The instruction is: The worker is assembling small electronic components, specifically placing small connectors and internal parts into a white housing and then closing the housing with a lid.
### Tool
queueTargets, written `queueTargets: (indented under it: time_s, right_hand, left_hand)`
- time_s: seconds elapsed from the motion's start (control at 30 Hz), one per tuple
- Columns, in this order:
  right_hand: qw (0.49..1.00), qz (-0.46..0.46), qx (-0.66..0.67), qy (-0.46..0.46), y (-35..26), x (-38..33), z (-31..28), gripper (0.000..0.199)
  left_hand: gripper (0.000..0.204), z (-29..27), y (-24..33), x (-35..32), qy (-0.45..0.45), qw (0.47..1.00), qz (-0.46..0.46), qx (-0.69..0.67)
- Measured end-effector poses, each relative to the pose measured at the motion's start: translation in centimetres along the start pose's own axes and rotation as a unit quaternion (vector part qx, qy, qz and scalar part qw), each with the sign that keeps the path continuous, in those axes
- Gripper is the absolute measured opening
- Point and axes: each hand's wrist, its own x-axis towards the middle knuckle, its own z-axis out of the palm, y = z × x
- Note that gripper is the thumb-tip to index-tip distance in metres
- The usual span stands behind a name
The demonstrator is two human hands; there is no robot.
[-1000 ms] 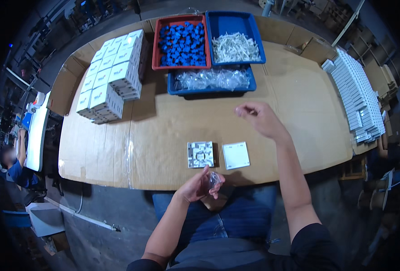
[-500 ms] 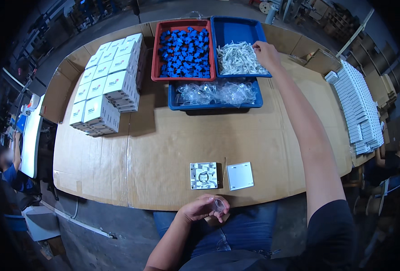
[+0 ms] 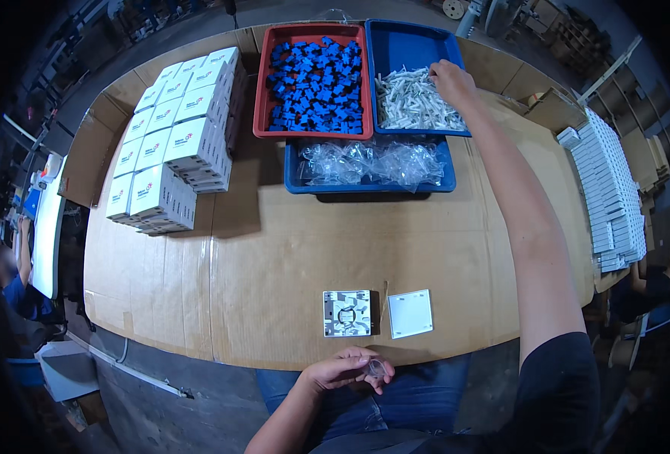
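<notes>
"Left grip, six o'clock: holding?"
"Clear plastic, fingers curled round it. Right grip, one o'clock, is at the white pieces in a blue tray; can't tell if it's closed."
"Writing?"
"Dark print, red logo on white stacks, ten o'clock."
"Counts?"
"Two blue trays, one red tray, twelve o'clock; one base, one cover, near six."

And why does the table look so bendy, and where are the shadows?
Head view: the fisheye lens bows the edges of the table and blackens the corners; head view: shadows fall right of the stacked white boxes and under the lower blue tray; head view: the see-through item in the left hand is hard to make out.
</notes>
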Motion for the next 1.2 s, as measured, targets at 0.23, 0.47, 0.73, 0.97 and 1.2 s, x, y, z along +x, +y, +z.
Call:
queueTargets:
  time_s: [0.23, 0.47, 0.73, 0.97, 1.2]
  right_hand:
    - [0.816, 0.211, 0.528, 0.101, -2.0, -3.0, -5.3, 0.025]
    - [0.634, 0.139, 0.753, 0.111, -9.2, -14.8, -16.6, 0.019]
    - [0.682, 0.112, 0.722, 0.027, -12.9, -25.5, -20.3, 0.009]
    - [0.709, 0.149, 0.671, -0.159, -19.0, -36.7, -17.9, 0.013]
    - [0.777, 0.078, 0.557, -0.282, -19.3, -39.7, -19.8, 0.013]
  left_hand:
    - [0.064, 0.8, 0.1, 0.2, 0.042, 0.998, 0.008, 0.052]
    - [0.065, 0.8, -0.9, -0.3, 0.007, 0.999, 0.017, 0.051]
    - [0.064, 1.4, -1.3, 0.8, 0.008, 0.987, 0.142, 0.079]
    - [0.061, 5.3, -1.0, 3.4, 0.177, 0.973, 0.133, 0.062]
    - [0.056, 6.9, -2.6, 3.0, 0.244, 0.959, 0.122, 0.072]
